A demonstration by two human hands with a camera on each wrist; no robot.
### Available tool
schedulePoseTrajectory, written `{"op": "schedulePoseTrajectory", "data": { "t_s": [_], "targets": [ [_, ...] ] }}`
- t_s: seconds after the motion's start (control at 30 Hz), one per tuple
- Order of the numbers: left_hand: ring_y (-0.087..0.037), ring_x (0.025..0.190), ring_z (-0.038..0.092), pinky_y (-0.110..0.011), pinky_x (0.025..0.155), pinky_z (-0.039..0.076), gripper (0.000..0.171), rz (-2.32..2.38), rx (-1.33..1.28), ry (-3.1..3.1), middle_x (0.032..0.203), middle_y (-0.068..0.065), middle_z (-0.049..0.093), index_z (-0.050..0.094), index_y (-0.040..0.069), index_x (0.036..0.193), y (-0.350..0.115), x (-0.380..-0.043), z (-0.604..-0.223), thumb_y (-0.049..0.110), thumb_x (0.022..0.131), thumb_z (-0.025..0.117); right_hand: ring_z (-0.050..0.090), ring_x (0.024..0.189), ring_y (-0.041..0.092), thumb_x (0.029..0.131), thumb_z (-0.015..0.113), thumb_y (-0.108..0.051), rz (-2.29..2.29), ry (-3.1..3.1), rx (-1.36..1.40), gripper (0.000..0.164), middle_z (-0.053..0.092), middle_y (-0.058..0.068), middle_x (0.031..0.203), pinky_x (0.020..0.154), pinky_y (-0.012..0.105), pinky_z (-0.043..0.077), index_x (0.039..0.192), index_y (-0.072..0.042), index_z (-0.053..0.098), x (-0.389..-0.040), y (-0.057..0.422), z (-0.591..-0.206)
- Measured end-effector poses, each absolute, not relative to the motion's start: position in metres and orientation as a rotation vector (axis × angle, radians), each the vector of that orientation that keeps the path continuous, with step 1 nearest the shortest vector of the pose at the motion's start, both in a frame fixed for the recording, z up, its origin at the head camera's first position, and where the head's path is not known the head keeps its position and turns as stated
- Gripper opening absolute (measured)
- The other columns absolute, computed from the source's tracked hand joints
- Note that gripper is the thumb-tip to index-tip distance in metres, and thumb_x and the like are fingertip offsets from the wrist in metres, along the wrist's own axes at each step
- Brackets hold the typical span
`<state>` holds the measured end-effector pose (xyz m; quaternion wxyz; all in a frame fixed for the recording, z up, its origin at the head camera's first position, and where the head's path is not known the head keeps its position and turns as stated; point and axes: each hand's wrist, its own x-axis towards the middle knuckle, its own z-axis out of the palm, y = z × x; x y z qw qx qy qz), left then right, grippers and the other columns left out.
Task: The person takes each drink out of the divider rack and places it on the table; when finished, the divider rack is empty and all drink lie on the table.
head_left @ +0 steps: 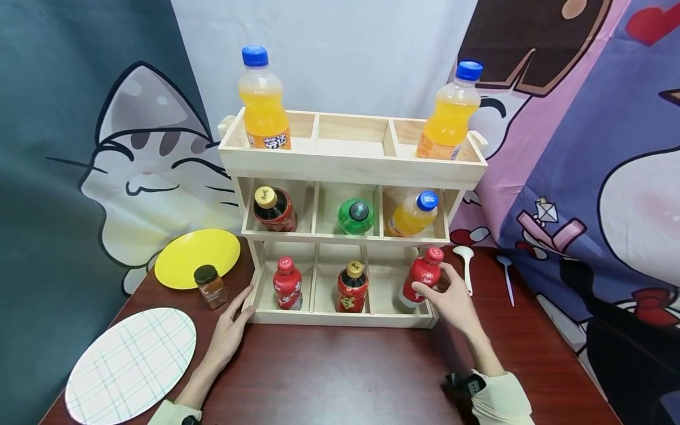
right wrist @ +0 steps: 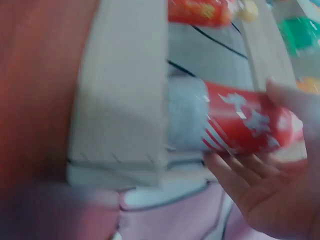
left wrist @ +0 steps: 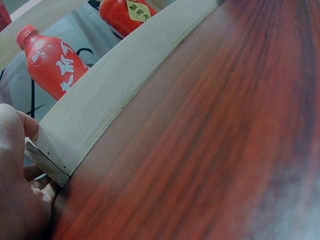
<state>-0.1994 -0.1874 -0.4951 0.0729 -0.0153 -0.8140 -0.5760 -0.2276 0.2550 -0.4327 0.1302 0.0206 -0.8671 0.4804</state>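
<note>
My right hand holds a red bottle with a red cap and white base, thumb in front. The bottle leans in the bottom right compartment of a three-tier wooden shelf. In the right wrist view, fingers curl along one side of it. My left hand grips the shelf's bottom left corner, its fingers around the side panel in the left wrist view. A matching red bottle stands in the bottom left compartment, and a dark drink bottle with a gold cap in the middle one.
Orange soda bottles stand at both top ends. The middle tier holds a dark bottle, a green bottle and an orange one. Left lie a yellow plate, a jar and a checked oval mat; right, spoons.
</note>
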Motion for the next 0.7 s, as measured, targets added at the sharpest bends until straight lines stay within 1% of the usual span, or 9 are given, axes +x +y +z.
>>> {"op": "schedulePoseTrajectory", "data": {
  "t_s": [0.07,0.2,0.3,0.43,0.57,0.63,0.7],
  "targets": [
    [-0.021,0.131,0.029,-0.002,0.091,0.019,0.046,-1.732,-0.044,-2.439,0.141,-0.003,0.039,0.040,0.015,0.135,-0.188,-0.201,-0.497,0.022,0.091,0.050,0.059,0.090,0.011,0.073,0.072,-0.035,1.418,-2.529,0.105,0.061,0.060,0.008,0.110,0.076,0.022,0.049,0.124,-0.017,0.045,-0.226,0.263,-0.427],
    [-0.020,0.131,0.028,-0.002,0.091,0.019,0.046,-1.742,-0.055,-2.431,0.141,-0.001,0.039,0.040,0.019,0.135,-0.192,-0.206,-0.506,0.023,0.090,0.051,0.059,0.085,0.004,0.075,0.071,-0.030,1.405,-2.543,0.120,0.057,0.059,0.009,0.108,0.070,0.017,0.048,0.123,-0.015,0.045,-0.222,0.282,-0.416],
    [-0.015,0.132,0.028,-0.003,0.092,0.020,0.046,-1.727,-0.053,-2.442,0.141,0.004,0.038,0.040,0.025,0.135,-0.196,-0.212,-0.514,0.026,0.090,0.051,0.058,0.081,0.004,0.075,0.071,-0.031,1.330,-2.552,0.063,0.055,0.059,0.006,0.104,0.065,0.018,0.048,0.122,-0.014,0.046,-0.221,0.296,-0.410],
    [-0.010,0.132,0.027,-0.007,0.095,0.021,0.046,-1.698,-0.037,-2.460,0.141,0.007,0.038,0.039,0.031,0.135,-0.197,-0.216,-0.521,0.030,0.091,0.050,0.057,0.081,0.002,0.075,0.070,-0.033,1.251,-2.560,-0.001,0.058,0.059,0.001,0.103,0.063,0.019,0.048,0.125,-0.016,0.046,-0.221,0.317,-0.408],
    [-0.012,0.132,0.028,-0.008,0.095,0.022,0.046,-1.716,-0.018,-2.474,0.142,0.006,0.036,0.038,0.030,0.136,-0.195,-0.217,-0.518,0.028,0.092,0.049,0.056,0.080,-0.003,0.075,0.070,-0.033,1.192,-2.586,-0.029,0.061,0.059,-0.001,0.103,0.064,0.017,0.047,0.128,-0.016,0.043,-0.221,0.338,-0.414],
    [-0.015,0.131,0.029,-0.008,0.093,0.022,0.046,-1.730,-0.018,-2.470,0.142,0.004,0.035,0.038,0.027,0.136,-0.192,-0.217,-0.513,0.022,0.092,0.048,0.055,0.079,-0.006,0.075,0.070,-0.033,1.169,-2.596,-0.046,0.063,0.057,0.002,0.105,0.064,0.016,0.046,0.127,-0.013,0.042,-0.221,0.348,-0.418],
    [-0.019,0.131,0.030,-0.007,0.091,0.023,0.046,-1.737,-0.029,-2.448,0.143,0.000,0.035,0.039,0.022,0.136,-0.189,-0.217,-0.506,0.015,0.091,0.047,0.052,0.078,-0.007,0.075,0.070,-0.034,1.138,-2.608,-0.084,0.064,0.055,0.007,0.108,0.063,0.016,0.045,0.126,-0.009,0.040,-0.219,0.358,-0.421]
  ]
}}
